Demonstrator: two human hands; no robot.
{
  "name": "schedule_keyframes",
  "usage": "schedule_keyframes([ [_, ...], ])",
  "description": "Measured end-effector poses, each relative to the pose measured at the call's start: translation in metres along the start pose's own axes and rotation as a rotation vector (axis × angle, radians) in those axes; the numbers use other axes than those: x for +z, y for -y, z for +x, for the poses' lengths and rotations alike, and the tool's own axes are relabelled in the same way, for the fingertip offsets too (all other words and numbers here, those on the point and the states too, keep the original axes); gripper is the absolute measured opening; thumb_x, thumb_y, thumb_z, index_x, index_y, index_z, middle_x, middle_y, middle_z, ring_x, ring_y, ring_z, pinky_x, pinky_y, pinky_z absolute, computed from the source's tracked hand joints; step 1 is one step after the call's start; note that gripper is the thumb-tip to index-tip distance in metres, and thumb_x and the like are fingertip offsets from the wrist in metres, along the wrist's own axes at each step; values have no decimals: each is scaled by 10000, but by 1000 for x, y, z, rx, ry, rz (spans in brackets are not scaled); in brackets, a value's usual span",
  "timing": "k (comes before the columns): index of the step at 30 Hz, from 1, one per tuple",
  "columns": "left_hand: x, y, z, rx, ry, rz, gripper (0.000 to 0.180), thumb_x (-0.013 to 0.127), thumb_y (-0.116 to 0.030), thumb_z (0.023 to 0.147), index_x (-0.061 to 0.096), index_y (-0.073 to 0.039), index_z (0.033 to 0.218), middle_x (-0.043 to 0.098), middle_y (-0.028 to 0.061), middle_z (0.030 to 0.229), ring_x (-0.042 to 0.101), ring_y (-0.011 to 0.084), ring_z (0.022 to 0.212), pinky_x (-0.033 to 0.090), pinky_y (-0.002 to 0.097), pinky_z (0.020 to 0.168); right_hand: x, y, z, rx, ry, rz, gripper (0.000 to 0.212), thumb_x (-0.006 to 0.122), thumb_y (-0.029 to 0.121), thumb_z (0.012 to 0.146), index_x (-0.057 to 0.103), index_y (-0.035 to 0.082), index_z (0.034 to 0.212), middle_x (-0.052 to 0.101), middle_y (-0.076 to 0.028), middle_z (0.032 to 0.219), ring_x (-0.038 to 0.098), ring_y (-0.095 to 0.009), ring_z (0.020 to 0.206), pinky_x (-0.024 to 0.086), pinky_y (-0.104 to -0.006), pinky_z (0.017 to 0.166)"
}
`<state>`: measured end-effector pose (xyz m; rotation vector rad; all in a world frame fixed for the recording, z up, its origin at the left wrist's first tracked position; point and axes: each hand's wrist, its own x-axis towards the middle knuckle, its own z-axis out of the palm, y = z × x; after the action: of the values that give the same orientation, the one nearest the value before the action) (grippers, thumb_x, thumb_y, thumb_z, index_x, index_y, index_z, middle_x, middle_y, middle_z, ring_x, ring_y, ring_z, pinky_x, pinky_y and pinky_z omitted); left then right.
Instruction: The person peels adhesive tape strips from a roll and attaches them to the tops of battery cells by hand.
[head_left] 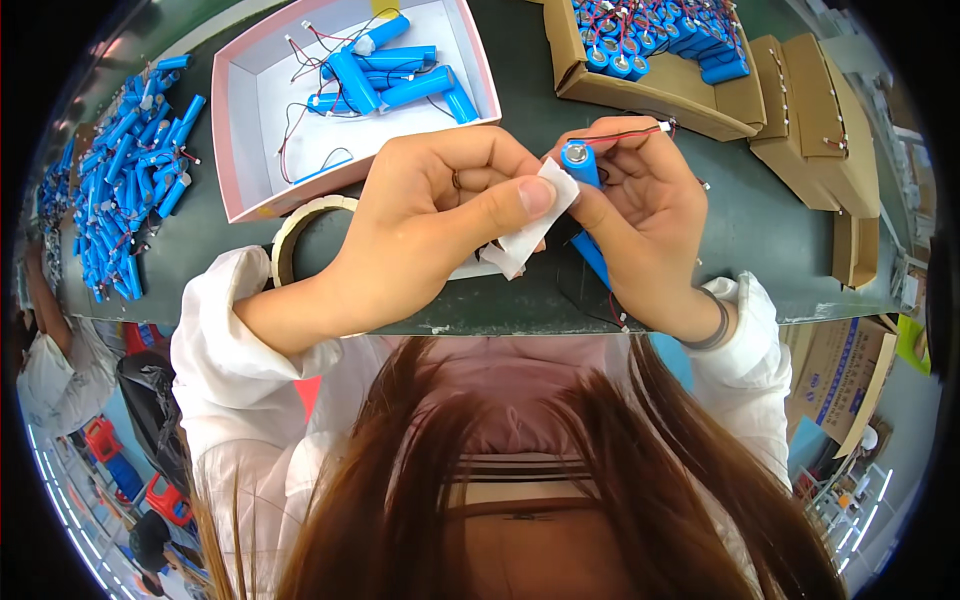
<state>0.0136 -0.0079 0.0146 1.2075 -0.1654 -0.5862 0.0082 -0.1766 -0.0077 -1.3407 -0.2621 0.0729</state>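
Left grip (440, 215) is pinching white paper (533, 232), right grip (640, 215) grasping 1 blue cell (579, 160); guessing it's midway, left pile (130, 170) probably waiting.

The right grip (648, 210) hides part of the blue cell (580, 160) it holds.

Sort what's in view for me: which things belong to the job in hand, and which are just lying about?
Apparently in the job:
wired blue cell, in the right hand;
white piece, pinched in the left hand;
similar cells in the pink-sided box;
cell pile at left.

Probably just lying about:
tape roll, untouched;
printed carton, lower right.
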Motion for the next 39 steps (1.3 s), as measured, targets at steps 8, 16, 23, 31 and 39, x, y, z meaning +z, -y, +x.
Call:
schedule_keyframes([
  [8, -3, 1, 0, -30, -7, -6, 197, 547, -190, 837, 534, 6, 838, 568, 50, 650, 510, 73, 522, 400, 187, 479, -2, 0, 0, -71, 87, -153, 306, 563, -136, 704, 470, -59, 985, 524, -136, 980, 529, -172, 885, 449, -277, 779],
  [16, -4, 1, 1, -82, 24, -1, 190, 561, -195, 825, 521, -16, 778, 550, 32, 620, 483, 52, 496, 360, 170, 439, -4, 2, -1, -27, 105, -150, 289, 568, -130, 710, 478, -56, 974, 521, -134, 979, 529, -165, 877, 452, -275, 771],
  [23, -5, 0, 2, -102, 33, 20, 206, 562, -203, 824, 524, -12, 757, 542, 32, 601, 472, 52, 480, 349, 170, 428, -4, 4, 0, -13, 119, -145, 285, 573, -123, 713, 479, -56, 973, 520, -134, 979, 528, -163, 873, 451, -273, 764],
  [31, -5, 3, 1, -116, 7, 12, 209, 564, -195, 820, 530, -7, 736, 543, 40, 594, 462, 57, 462, 331, 170, 416, -6, 4, -2, -40, 148, -243, 290, 560, -138, 697, 484, -62, 966, 518, -145, 977, 518, -163, 861, 446, -267, 748],
  [39, -6, 3, 1, -104, 27, 2, 203, 565, -189, 819, 530, -7, 736, 545, 44, 589, 460, 55, 459, 326, 165, 418, -6, 5, -3, -50, 154, -278, 283, 571, -120, 709, 484, -62, 972, 523, -136, 971, 522, -150, 844, 443, -260, 743],
])
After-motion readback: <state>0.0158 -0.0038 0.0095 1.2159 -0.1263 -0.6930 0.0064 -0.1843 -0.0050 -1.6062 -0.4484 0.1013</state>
